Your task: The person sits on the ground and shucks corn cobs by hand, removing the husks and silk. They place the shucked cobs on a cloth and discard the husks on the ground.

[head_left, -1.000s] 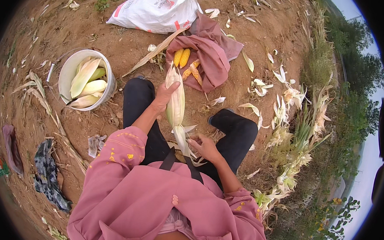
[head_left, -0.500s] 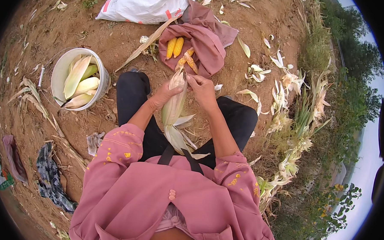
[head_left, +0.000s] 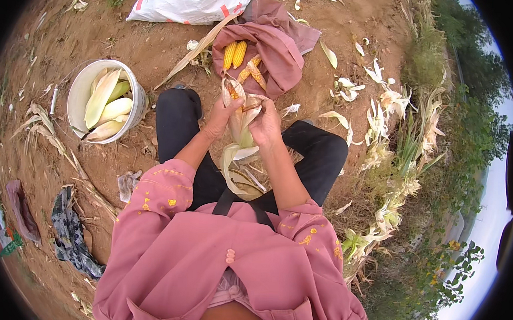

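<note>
Between my knees I hold an ear of corn (head_left: pixel 233 91) whose husk is parted at the tip, so yellow-orange kernels show. My left hand (head_left: pixel 219 116) is closed around its left side, thumb on the husk. Fingers of my right hand (head_left: pixel 265 124) pinch a strip of the pale husk (head_left: pixel 242 135), drawn off to the right. Just beyond lies a dusky pink cloth sack (head_left: pixel 286 61). On it rest two clean yellow corn ears (head_left: pixel 239 54) and a couple of patchy, partly bare ears (head_left: pixel 259 80). Below my hands, the husk's lower end hangs over a round, pale woven-looking thing (head_left: pixel 245 185).
On the left stands a white bucket (head_left: pixel 136 112) holding several unhusked ears (head_left: pixel 117 109). A white printed sack (head_left: pixel 189 7) lies at the far side. Husks (head_left: pixel 378 124) are strewn along the right, beside weeds. Dark patterned cloth (head_left: pixel 70 232) lies at lower left.
The husk tip has come apart and kernels now show. My right hand has moved slightly down and right, pulling husk away from the ear; my left hand still grips it.
</note>
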`<state>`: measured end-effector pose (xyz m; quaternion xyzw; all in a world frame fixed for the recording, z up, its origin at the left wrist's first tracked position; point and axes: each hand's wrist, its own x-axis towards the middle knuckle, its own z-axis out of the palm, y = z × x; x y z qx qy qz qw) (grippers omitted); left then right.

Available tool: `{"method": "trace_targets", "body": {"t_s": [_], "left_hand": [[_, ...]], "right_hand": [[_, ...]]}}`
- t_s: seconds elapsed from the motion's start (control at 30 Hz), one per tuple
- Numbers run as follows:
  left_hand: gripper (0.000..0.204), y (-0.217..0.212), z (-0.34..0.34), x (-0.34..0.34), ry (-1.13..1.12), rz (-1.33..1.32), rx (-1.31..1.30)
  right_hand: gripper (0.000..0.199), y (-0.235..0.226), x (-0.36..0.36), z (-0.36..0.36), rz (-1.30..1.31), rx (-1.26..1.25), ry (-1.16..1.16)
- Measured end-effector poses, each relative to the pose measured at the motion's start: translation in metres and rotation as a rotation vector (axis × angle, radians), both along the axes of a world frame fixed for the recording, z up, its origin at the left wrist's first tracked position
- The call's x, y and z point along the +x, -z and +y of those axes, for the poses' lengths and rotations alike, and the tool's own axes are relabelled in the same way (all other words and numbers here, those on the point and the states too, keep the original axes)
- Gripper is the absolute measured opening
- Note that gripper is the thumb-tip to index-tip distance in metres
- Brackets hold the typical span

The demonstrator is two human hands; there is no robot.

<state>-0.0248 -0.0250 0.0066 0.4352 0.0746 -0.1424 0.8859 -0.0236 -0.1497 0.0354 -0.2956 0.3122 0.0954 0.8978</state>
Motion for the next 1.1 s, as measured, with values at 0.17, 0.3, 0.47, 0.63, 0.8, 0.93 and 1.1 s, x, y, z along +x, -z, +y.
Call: {"method": "trace_targets", "body": {"t_s": [0.17,0.3,0.47,0.63,0.8,0.93,1.1], "left_hand": [[0.043,0.013,0.006,0.009,-0.148,0.132,-0.006],[0.044,0.015,0.006,0.012,-0.283,0.178,0.072],[0.041,0.007,0.021,0.022,-0.416,0.166,-0.087],[0.037,-0.006,0.011,0.01,-0.248,-0.018,0.272],[0.038,0.008,0.008,0.006,-0.049,-0.03,0.323],[0.041,0.0,0.006,0.001,0.085,-0.124,0.344],[0.045,-0.008,0.007,-0.002,0.221,-0.11,0.305]], "right_hand": [[0.02,-0.035,-0.011,0.018,0.086,0.055,-0.016],[0.034,0.006,-0.051,-0.008,-0.233,-0.702,-0.653],[0.036,0.042,-0.12,-0.062,-0.49,-1.786,-1.586],[0.033,0.047,-0.091,-0.064,-0.317,-1.548,-1.183],[0.028,0.0,-0.045,-0.028,-0.305,-1.047,-0.493],[0.026,-0.022,-0.011,-0.014,-0.423,-0.986,-0.342],[0.025,-0.038,0.012,-0.014,-0.613,-1.154,-0.429]]}}
